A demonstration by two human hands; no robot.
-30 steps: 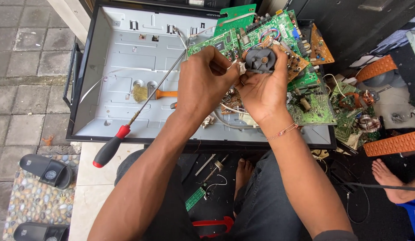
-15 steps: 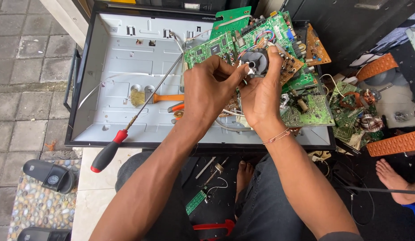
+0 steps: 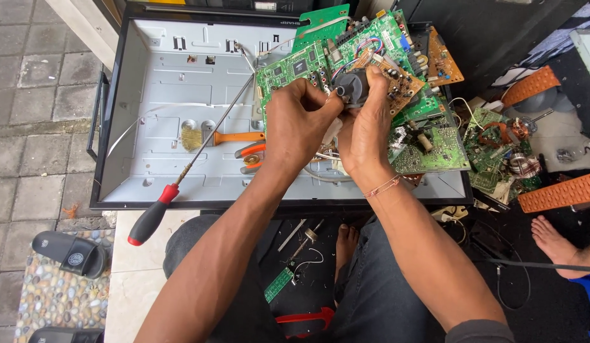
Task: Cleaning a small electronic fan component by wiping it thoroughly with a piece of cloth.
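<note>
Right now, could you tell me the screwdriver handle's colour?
Red and black screwdriver handle, head view.

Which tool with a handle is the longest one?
The screwdriver with the red-and-black handle. Its thin shaft stretches across the metal panel, far longer than the orange-handled brush.

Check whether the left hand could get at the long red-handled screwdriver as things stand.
Probably yes: the left hand sits right beside the screwdriver, whose shaft lies uncovered across the panel, but it would first have to release the dark round part.

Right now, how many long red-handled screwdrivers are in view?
1: the screwdriver lies slanted across the open metal back panel, left of the left hand, handle past the lower edge. The circuit board pile may hide others.
</note>
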